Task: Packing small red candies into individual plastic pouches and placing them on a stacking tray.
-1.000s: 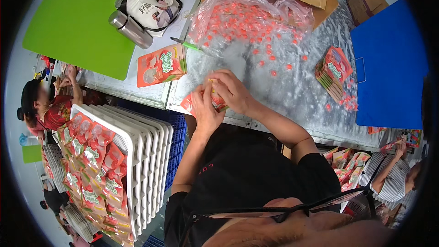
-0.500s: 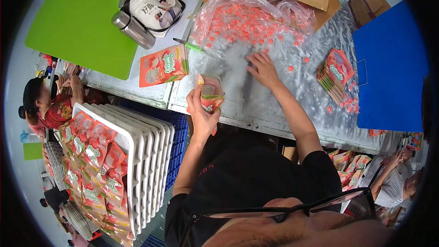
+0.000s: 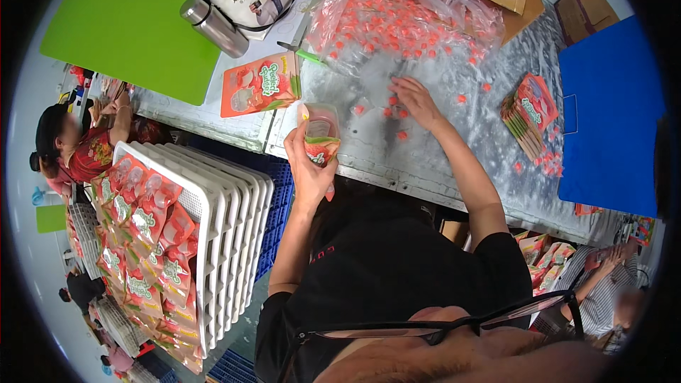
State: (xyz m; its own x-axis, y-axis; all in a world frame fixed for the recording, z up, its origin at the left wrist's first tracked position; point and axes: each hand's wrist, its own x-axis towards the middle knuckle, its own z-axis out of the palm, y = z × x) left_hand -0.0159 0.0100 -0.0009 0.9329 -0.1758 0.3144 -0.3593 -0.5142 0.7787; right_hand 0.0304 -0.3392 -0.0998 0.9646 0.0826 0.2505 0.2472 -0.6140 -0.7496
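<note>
My left hand (image 3: 308,174) is closed around a red and green stand-up pouch (image 3: 321,147) at the table's near edge. Its upper part looks see-through, and its top faces up. Over the grey tabletop, my right hand (image 3: 418,103) has its fingers stretched out and holds nothing that I can see. Small red wrapped pieces (image 3: 393,101) lie beside and just below its fingertips. Beyond that hand, a large clear plastic bag (image 3: 333,10) spills many more such pieces (image 3: 397,18) onto the table.
A flat pouch (image 3: 259,86), a green-handled knife (image 3: 305,54) and a steel flask (image 3: 214,27) lie to the left. Stacked pouches (image 3: 526,117) stand at right near a blue board (image 3: 611,117). White trays (image 3: 237,198) of filled pouches rise at lower left. Co-workers sit at both sides.
Several red pieces now lie near my right hand, on a spot that was bare before. That hand has shifted slightly right. My left hand still grips the pouch.
</note>
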